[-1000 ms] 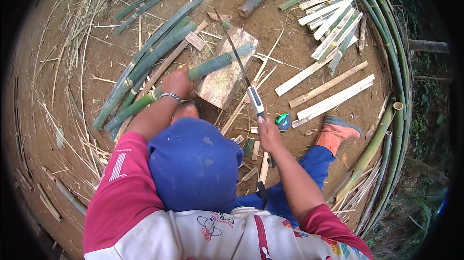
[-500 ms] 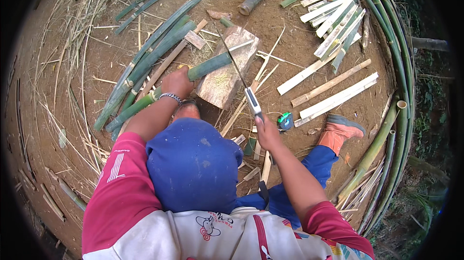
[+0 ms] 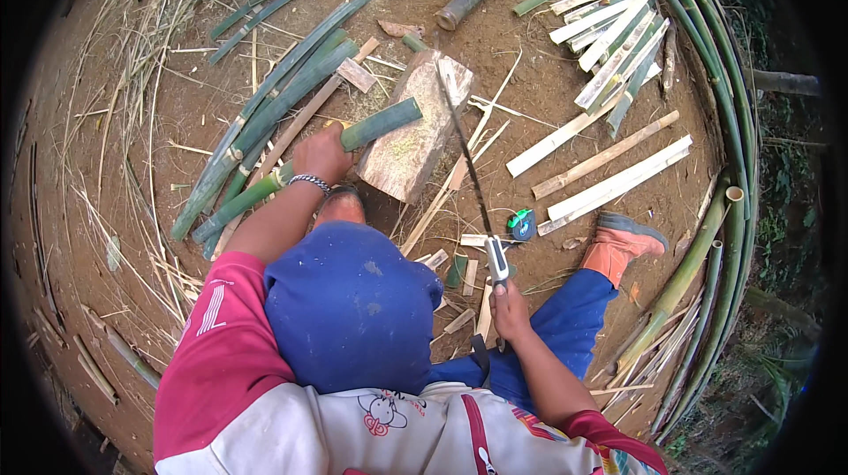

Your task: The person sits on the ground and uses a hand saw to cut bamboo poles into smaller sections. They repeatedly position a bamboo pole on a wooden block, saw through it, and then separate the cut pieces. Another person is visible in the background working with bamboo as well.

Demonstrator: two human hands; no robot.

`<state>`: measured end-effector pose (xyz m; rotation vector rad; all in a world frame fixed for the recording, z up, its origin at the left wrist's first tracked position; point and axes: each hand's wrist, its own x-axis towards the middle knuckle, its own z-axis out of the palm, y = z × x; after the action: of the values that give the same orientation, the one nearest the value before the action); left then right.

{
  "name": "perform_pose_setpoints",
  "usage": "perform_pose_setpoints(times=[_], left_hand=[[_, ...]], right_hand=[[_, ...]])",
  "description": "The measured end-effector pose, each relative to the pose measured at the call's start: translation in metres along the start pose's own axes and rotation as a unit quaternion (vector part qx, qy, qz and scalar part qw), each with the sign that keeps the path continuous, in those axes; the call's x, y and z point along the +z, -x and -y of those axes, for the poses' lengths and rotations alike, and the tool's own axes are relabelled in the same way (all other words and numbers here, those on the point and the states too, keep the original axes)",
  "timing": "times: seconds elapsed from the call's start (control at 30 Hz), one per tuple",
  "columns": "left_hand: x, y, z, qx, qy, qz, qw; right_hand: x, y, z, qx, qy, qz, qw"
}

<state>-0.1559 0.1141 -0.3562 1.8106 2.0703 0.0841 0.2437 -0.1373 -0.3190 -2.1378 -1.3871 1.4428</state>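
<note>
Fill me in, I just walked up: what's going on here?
A person crouches on bare dirt. The left hand pins a green bamboo pole across a pale wooden chopping block. The right hand holds a long thin-bladed saw raised over the block. Split pale bamboo slats lie nearby.

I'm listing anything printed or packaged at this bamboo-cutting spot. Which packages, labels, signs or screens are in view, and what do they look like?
No packages, signs or screens in view.
Small cartoon print: on the white shirt, dark outline with red.
White mark: on the red left sleeve, angular strokes.
</note>
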Motion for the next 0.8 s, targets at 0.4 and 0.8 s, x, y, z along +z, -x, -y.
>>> perform_pose_setpoints(times=[0.4, 0.8], left_hand=[[-0.001, 0.022, 0.043, 0.059, 0.106, -0.019, 0.992], [-0.07, -0.036, 0.086, -0.073, 0.16, -0.193, 0.965]], right_hand=[[0.019, -0.034, 0.012, 0.105, -0.233, -0.103, 0.961], [0.029, -0.044, -0.026, 0.044, -0.07, -0.111, 0.99]])
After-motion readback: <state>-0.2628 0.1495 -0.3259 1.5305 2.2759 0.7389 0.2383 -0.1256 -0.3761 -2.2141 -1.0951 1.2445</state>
